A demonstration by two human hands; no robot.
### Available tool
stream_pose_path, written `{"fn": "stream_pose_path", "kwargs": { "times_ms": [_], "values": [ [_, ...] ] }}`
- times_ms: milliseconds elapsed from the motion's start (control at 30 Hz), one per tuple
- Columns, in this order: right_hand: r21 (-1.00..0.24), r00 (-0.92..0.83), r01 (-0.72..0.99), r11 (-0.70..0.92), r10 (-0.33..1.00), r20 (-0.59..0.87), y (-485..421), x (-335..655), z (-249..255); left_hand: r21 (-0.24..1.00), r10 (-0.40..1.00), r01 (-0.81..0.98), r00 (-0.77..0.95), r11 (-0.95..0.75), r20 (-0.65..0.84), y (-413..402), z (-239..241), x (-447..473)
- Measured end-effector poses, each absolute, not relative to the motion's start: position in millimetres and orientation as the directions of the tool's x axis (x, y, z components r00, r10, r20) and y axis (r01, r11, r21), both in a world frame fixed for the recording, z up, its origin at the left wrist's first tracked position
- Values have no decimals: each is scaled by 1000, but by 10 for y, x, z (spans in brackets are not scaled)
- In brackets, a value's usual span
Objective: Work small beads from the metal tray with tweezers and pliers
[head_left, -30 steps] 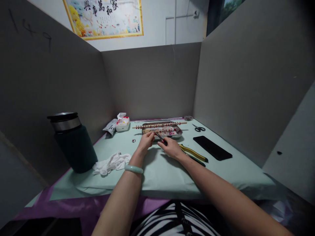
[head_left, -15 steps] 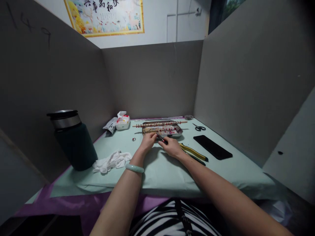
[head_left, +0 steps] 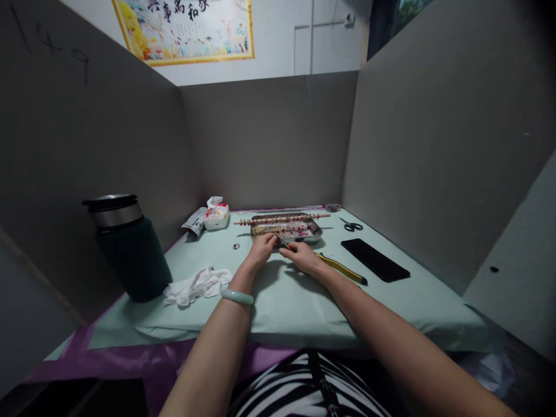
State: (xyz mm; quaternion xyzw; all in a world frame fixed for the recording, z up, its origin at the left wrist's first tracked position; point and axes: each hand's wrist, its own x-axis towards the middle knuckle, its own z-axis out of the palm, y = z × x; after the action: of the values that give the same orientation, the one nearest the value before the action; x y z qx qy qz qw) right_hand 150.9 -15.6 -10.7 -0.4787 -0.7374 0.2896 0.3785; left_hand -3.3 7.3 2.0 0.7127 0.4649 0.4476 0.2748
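Note:
Just in front of the bead tray, my left hand (head_left: 262, 249) is closed in a pinch, holding something too small to make out. My right hand (head_left: 303, 256) grips a slim metal tool (head_left: 282, 243) with a bit of red on it. The tool's tip reaches my left fingertips; its kind is not clear, and my fingers hide most of its handle. Behind both hands is the metal tray (head_left: 320, 236), holding small red, gold and pale beads. Across it lies a wooden rod (head_left: 282, 219) strung with beaded rings. A small beaded ring (head_left: 236, 246) lies left of my left hand.
Yellow-handled pliers (head_left: 345, 270) lie partly under my right forearm. Farther right are a black phone (head_left: 376, 260) and scissors (head_left: 351, 226). A dark bottle (head_left: 132, 255), white gloves (head_left: 197, 286) and a tissue pack (head_left: 216, 215) stand or lie left. Grey partitions (head_left: 269, 145) enclose the table.
My right hand has turned and shifted slightly, so the tool's dark handle is now hidden. My right forearm now covers the lower pliers handle. My left hand stays in place.

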Motion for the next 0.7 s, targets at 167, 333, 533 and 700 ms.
{"fn": "stream_pose_path", "kwargs": {
  "times_ms": [167,333,533,700],
  "values": [
    [-782,-253,465,415,909,331,-110,1493,-139,946,963,212,165,-247,214,-19,43,-4],
    [-859,-249,352,372,922,297,-126,1502,-140,985,973,51,171,-165,154,-58,68,-18],
    [-830,-297,355,430,894,335,-134,1513,-135,991,958,-58,256,-122,133,-53,71,-56],
    [-714,-314,489,501,865,392,-129,1519,-139,992,950,-111,299,-60,91,-76,107,-86]
  ]
}}
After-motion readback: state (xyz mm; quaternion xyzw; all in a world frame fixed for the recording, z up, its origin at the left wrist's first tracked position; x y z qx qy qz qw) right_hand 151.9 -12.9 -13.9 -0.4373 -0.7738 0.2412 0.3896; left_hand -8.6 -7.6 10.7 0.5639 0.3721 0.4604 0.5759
